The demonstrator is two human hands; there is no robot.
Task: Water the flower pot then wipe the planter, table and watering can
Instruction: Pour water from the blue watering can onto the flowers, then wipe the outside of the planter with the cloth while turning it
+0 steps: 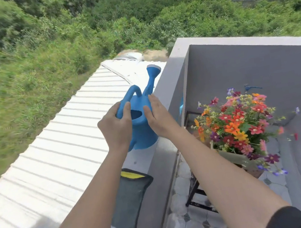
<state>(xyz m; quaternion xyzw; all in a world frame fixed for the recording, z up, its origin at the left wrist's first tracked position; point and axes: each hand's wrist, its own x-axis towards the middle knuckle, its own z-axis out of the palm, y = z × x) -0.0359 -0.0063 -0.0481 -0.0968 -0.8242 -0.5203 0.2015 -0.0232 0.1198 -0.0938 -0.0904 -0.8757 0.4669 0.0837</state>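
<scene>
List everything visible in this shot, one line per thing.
watering can: one, blue, on the ledge top, spout pointing away
cloth: one, grey with yellow trim, lying on the ledge nearer the camera
flowers: one mixed bunch, red, orange, pink, purple, right of the ledge
planter: one, pale, under the flowers
ledge: one, grey wall
left hand: on the can's handle side
right hand: against the can's right side
</scene>
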